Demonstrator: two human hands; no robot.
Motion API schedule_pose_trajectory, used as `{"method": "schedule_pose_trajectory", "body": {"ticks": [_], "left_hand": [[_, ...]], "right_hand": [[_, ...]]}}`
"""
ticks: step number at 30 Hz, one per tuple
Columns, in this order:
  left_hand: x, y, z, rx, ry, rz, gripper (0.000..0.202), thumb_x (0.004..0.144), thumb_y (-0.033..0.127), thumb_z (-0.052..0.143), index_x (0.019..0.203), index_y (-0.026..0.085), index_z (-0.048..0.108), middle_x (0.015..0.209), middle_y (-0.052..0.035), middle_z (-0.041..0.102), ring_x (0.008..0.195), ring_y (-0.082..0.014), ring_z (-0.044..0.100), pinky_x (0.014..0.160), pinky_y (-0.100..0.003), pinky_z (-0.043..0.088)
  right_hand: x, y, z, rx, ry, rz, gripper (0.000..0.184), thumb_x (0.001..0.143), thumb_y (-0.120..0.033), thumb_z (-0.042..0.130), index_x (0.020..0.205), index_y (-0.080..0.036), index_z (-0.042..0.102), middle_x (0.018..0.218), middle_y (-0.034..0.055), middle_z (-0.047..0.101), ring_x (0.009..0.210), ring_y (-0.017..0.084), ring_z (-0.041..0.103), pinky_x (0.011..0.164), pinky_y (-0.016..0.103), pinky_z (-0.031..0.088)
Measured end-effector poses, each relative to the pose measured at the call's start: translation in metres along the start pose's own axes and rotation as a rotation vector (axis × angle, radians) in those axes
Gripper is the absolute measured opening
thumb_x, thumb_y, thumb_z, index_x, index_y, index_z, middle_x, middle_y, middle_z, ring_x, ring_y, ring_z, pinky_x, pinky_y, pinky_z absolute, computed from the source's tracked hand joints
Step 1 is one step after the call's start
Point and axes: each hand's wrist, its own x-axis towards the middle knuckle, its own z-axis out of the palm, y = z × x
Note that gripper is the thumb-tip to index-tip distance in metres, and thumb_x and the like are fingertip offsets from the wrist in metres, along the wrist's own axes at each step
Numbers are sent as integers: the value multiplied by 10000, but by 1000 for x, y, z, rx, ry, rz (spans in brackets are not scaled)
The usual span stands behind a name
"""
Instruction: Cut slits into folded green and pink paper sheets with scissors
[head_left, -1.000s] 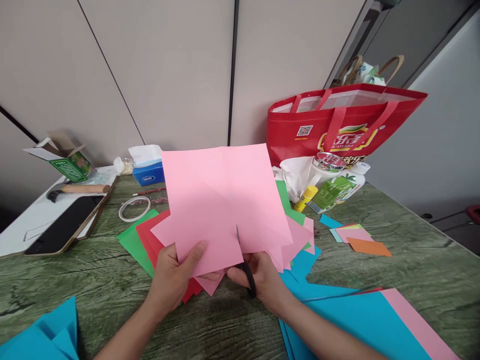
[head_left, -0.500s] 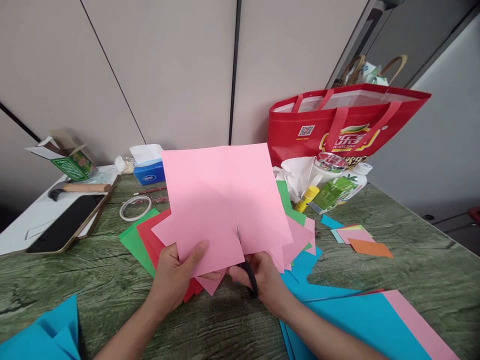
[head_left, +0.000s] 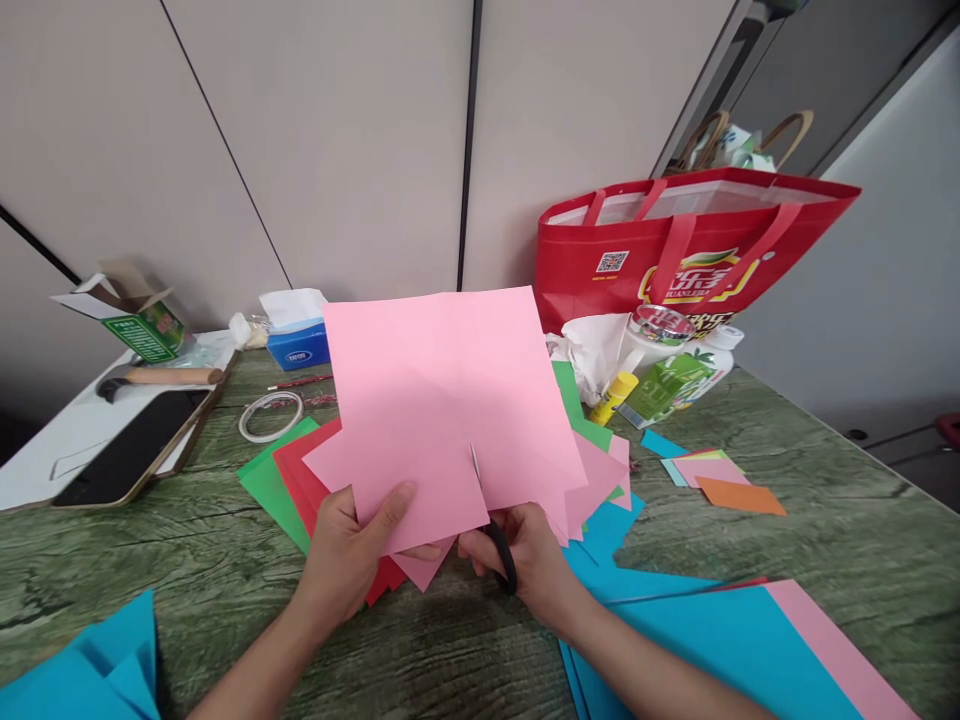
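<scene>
A large pink sheet of paper (head_left: 450,390) is held up over the table by my left hand (head_left: 352,550), thumb on the near face at the lower left edge and fingers behind. My right hand (head_left: 529,560) grips black-handled scissors (head_left: 504,560) at the sheet's bottom edge. One blade shows in front of the paper, pointing up along a short cut; the other blade is hidden behind it. Beneath the sheet lie red paper (head_left: 300,480), green paper (head_left: 277,480) and more pink pieces (head_left: 600,470).
Blue sheets (head_left: 697,640) lie at right, folded blue paper (head_left: 97,660) at lower left. Around stand a tape roll (head_left: 247,425), a tissue pack (head_left: 298,345), a phone (head_left: 135,445), a hammer (head_left: 169,376), a glue stick (head_left: 613,397), paper scraps (head_left: 739,495) and a red bag (head_left: 637,240).
Almost nothing differs. The pink sheet has tilted very slightly, and both hands keep their holds in nearly the same spots.
</scene>
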Motion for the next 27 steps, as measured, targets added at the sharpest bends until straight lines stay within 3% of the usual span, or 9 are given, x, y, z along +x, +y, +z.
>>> {"method": "schedule_pose_trajectory", "body": {"ticks": [6, 11, 15, 22, 27], "left_hand": [[-2, 1, 1, 7, 3, -3, 182, 652, 306, 673, 679, 130, 638, 625, -23, 696, 441, -164, 613, 446, -299, 549], [-2, 2, 2, 3, 10, -4, 186, 647, 306, 679, 668, 126, 636, 628, -27, 697, 449, -158, 611, 446, -288, 548], [-2, 1, 2, -4, -4, -29, 181, 658, 303, 673, 700, 131, 635, 638, -31, 703, 492, -171, 631, 459, -285, 550], [-4, 2, 2, 0, -53, -69, 184, 679, 312, 655, 699, 130, 632, 595, -40, 703, 447, -180, 631, 454, -296, 547], [-4, -1, 1, 5, -57, -74, 173, 682, 310, 652, 700, 139, 638, 602, -38, 706, 462, -191, 639, 465, -313, 552]], "right_hand": [[1, 2, -1, 4, -5, 17, 331, 623, -448, 633, 564, -145, 513, 482, -19, 504, 372, 63, 373, 371, 203, 317], [1, 4, -2, 48, 1, 30, 275, 606, -382, 668, 608, -134, 550, 490, -15, 542, 362, 67, 392, 366, 202, 321], [1, 4, -1, 103, 10, -13, 232, 595, -334, 693, 663, -135, 597, 555, 3, 611, 459, 113, 497, 450, 217, 395], [2, 1, -1, 139, 27, -26, 361, 525, -343, 754, 785, -125, 633, 709, 44, 694, 710, 235, 628, 567, 250, 456], [2, 1, -1, 130, 64, -2, 346, 489, -364, 766, 701, -119, 646, 662, 59, 693, 661, 244, 633, 543, 268, 464]]}}
